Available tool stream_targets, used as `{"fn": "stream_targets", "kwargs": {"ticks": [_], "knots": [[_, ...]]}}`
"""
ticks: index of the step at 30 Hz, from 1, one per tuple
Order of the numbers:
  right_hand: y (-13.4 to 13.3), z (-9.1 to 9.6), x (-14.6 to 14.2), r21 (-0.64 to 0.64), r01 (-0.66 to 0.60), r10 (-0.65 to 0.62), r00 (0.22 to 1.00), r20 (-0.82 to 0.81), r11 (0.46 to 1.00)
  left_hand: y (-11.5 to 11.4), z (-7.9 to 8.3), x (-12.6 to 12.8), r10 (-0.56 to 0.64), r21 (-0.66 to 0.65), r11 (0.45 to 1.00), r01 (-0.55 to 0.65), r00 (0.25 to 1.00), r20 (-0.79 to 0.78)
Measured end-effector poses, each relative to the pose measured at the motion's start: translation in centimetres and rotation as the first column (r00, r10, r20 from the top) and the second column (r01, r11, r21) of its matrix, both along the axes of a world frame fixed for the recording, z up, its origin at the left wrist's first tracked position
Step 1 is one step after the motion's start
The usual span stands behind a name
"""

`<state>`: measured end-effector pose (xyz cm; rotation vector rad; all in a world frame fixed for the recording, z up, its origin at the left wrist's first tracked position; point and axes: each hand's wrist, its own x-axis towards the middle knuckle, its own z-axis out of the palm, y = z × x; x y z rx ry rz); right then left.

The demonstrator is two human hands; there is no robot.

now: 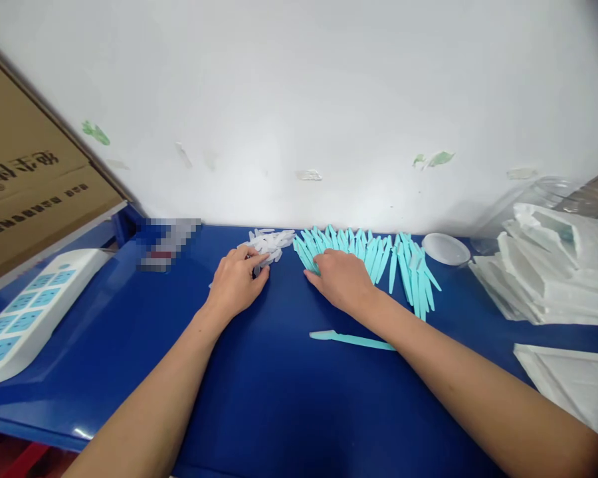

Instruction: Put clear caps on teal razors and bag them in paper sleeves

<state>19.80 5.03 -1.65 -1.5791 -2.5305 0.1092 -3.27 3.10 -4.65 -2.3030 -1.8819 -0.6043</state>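
My left hand (236, 280) rests at the near side of a pile of small translucent white blade caps (274, 244). Its thumb and forefinger are apart over the caps, and the other fingers are partly hidden. On the right, my right hand (343, 279) reaches into a row of turquoise eyebrow razors (379, 255), thumb and fingers apart and touching those at the left end. Its fingertips are partly covered by the hand itself. A single eyebrow razor (351, 339) lies nearer to me, its handle end passing behind my right forearm.
A round translucent lid (446, 249) lies right of the razors. White padded bags (553, 279) are stacked at the right, with another bag (578, 378) in front. A white power strip (34, 312) and a cardboard box (34, 159) stand left. The wall (299, 99) bounds the blue table (259, 398).
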Motion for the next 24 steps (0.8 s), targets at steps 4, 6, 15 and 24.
{"fn": "stream_targets", "kwargs": {"ticks": [4, 6, 15, 24], "knots": [[0.7, -0.3, -0.3, -0.044, 0.057, -0.057, 0.998, -0.007, 0.997, 0.2, -0.3, 0.2, -0.004, 0.015, 1.0, 0.004, 1.0, 0.006], [0.9, -0.3, -0.1, -0.063, 0.075, -0.077, 0.997, -0.023, 0.995, 0.3, -0.4, 0.5, -0.014, 0.026, 1.0, 0.014, 1.0, 0.004], [0.9, 0.1, 1.0, -0.091, 0.098, -0.108, 0.988, -0.106, 0.991, 0.4, -0.4, 2.1, -0.027, 0.043, 0.999, 0.028, 0.999, -0.029], [1.0, 1.5, 2.4, -0.138, 0.097, -0.136, 0.94, -0.312, 0.986, 0.5, -0.2, 2.8, -0.066, 0.027, 0.998, 0.063, 0.992, 0.108]]}}
